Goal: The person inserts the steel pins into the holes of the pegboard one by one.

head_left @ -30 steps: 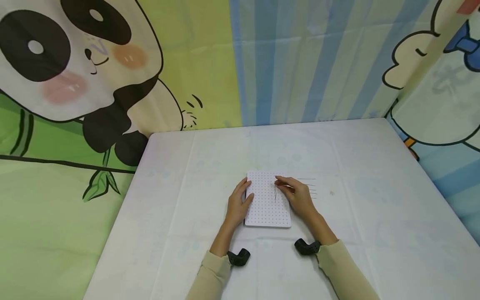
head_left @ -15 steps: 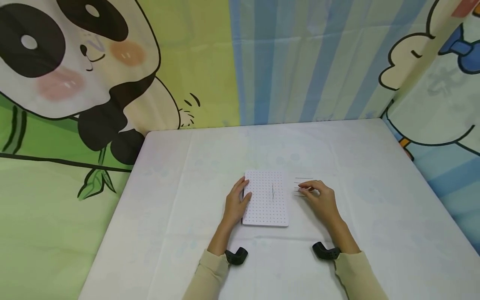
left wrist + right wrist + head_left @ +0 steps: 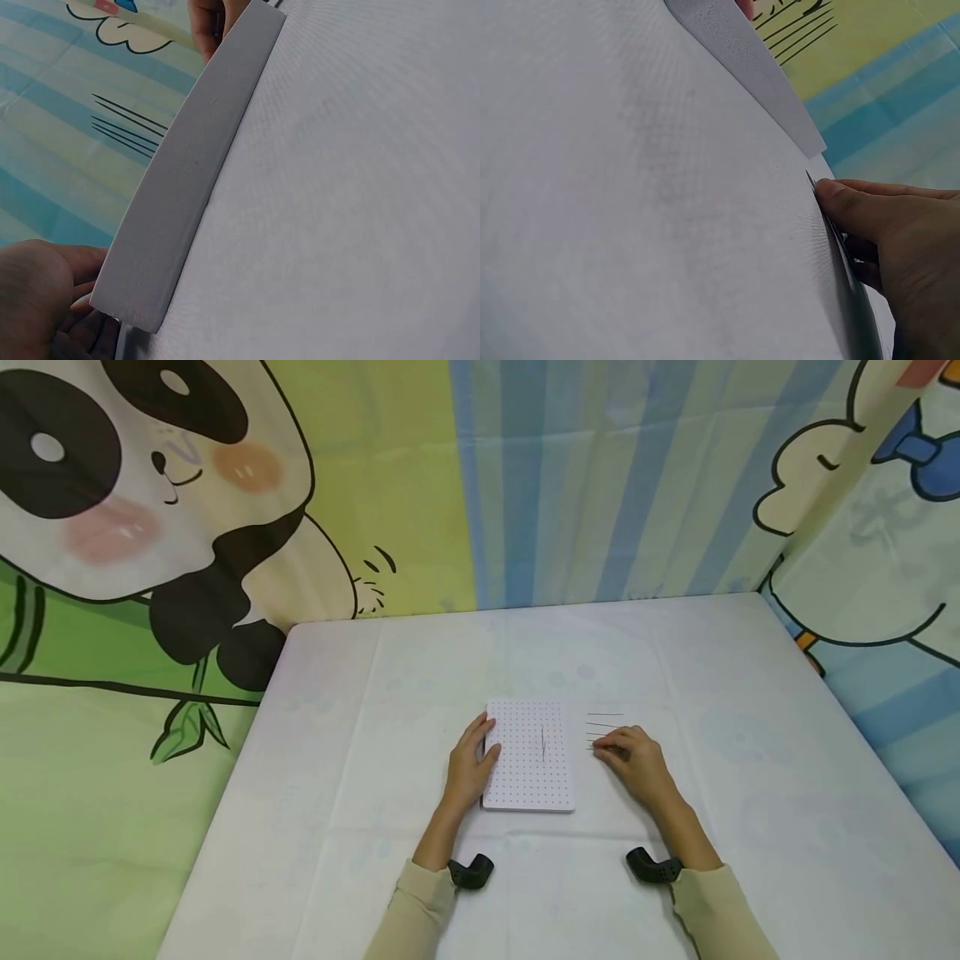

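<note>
A white pegboard (image 3: 525, 789) with rows of small holes lies mid-table. My left hand (image 3: 467, 768) holds its left edge, the thumb over the top face. Several thin dark needles (image 3: 130, 112) stand upright in the board, side by side in the left wrist view; from the head they look like one thin line. Right of the board, several loose needles (image 3: 604, 714) lie roughly parallel on the table. Over the nearest of them, my right hand (image 3: 637, 764) pinches with thumb and forefinger. A needle tip (image 3: 808, 175) pokes out past those fingertips in the right wrist view.
A white cloth covers the table (image 3: 420, 693). Behind it hangs a printed curtain (image 3: 555, 485) with a panda and stripes. Black wrist cameras (image 3: 471, 872) sit on both wrists, near the cloth.
My right hand has left the board's top for the loose needles on the right, then shifted slightly toward me, fingertips closing together. The left hand has stayed on the board's edge.
</note>
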A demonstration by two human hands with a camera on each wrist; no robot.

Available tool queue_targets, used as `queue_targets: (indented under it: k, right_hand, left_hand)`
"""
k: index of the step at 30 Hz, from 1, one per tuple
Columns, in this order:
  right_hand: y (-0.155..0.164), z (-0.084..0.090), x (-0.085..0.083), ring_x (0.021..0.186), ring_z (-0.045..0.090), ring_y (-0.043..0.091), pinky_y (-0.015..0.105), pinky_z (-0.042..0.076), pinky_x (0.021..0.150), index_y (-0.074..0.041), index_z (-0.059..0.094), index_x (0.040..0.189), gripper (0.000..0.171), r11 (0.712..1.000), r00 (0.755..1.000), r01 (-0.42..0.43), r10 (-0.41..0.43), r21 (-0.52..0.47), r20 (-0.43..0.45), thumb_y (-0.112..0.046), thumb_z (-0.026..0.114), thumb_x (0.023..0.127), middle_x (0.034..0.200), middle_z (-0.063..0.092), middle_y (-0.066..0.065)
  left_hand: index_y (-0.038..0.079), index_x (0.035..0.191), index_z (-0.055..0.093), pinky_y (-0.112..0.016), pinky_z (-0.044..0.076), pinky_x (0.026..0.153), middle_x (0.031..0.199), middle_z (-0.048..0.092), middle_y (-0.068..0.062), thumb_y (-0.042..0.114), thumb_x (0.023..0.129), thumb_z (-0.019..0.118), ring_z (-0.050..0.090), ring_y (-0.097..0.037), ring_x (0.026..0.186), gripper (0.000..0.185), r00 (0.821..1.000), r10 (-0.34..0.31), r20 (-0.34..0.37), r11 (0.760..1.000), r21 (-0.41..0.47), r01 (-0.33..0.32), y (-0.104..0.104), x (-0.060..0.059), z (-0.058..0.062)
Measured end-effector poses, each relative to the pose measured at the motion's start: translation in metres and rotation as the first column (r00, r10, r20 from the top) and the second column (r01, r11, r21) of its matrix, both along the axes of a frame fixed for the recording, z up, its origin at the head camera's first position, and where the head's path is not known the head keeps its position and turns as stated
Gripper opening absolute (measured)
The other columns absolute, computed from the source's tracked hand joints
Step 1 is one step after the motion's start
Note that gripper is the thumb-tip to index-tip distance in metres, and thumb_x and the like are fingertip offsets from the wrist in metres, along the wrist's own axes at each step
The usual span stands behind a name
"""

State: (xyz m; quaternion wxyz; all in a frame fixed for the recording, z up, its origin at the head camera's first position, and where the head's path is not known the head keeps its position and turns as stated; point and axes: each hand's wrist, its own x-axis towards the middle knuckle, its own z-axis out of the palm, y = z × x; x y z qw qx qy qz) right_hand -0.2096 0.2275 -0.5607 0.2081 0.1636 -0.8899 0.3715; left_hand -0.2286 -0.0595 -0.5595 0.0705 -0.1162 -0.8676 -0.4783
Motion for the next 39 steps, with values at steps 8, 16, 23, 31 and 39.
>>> queue_targets:
  k: [8, 16, 23, 31, 39]
  right_hand:
    - [-0.0002, -0.0017, -0.0014, 0.072, 0.050, 0.011, 0.018, 0.036, 0.058, -0.011, 0.072, 0.078, 0.013, 1.000, 1.000, 0.013, -0.013, 0.010, -0.007, -0.004, 0.078, 0.069, 0.080, 0.063, -0.003]
    - [0.0008, -0.0012, -0.0022, 0.072, 0.051, 0.013, 0.014, 0.036, 0.060, -0.010, 0.071, 0.077, 0.013, 0.999, 1.000, -0.021, 0.021, -0.043, 0.005, -0.002, 0.078, 0.069, 0.079, 0.064, -0.001]
    - [0.0012, -0.0018, -0.0026, 0.074, 0.051, 0.013, 0.015, 0.038, 0.062, -0.011, 0.070, 0.076, 0.012, 0.998, 0.999, -0.027, 0.029, -0.060, 0.033, -0.002, 0.077, 0.071, 0.079, 0.063, -0.003]
    - [0.0011, -0.0006, -0.0030, 0.075, 0.052, 0.014, 0.017, 0.039, 0.064, -0.011, 0.069, 0.076, 0.013, 0.999, 0.999, -0.030, 0.031, -0.036, 0.024, -0.002, 0.077, 0.071, 0.078, 0.063, -0.003]
    - [0.0000, 0.0015, -0.0012, 0.077, 0.051, 0.013, 0.020, 0.041, 0.064, -0.010, 0.068, 0.077, 0.012, 0.998, 0.998, -0.056, 0.056, -0.001, 0.021, -0.003, 0.076, 0.072, 0.078, 0.062, -0.002]
  left_hand:
    - [0.005, 0.132, 0.049, -0.037, 0.027, 0.108, 0.144, 0.037, -0.007, 0.009, 0.089, 0.060, 0.032, -0.023, 0.132, 0.044, 1.000, -0.012, 0.014, 1.000, 0.019, 0.011, 0.0001, 0.0001, 0.0004]
    - [0.005, 0.132, 0.049, -0.038, 0.027, 0.108, 0.144, 0.037, -0.006, 0.010, 0.089, 0.060, 0.032, -0.023, 0.132, 0.045, 1.000, -0.008, 0.011, 1.000, 0.012, 0.008, 0.0006, 0.0009, 0.0017]
    - [0.005, 0.132, 0.050, -0.039, 0.028, 0.108, 0.144, 0.038, -0.007, 0.009, 0.089, 0.060, 0.033, -0.024, 0.132, 0.044, 1.000, -0.009, 0.006, 1.000, 0.006, 0.009, 0.0004, 0.0003, 0.0010]
    - [0.005, 0.132, 0.049, -0.037, 0.026, 0.109, 0.144, 0.037, -0.007, 0.009, 0.089, 0.059, 0.031, -0.022, 0.133, 0.044, 1.000, -0.015, 0.022, 1.000, 0.016, 0.014, 0.0009, -0.0003, 0.0032]
    - [0.004, 0.132, 0.049, -0.039, 0.027, 0.108, 0.144, 0.036, -0.009, 0.010, 0.089, 0.059, 0.032, -0.024, 0.133, 0.044, 1.000, -0.020, 0.021, 1.000, 0.017, 0.019, -0.0001, 0.0007, 0.0035]
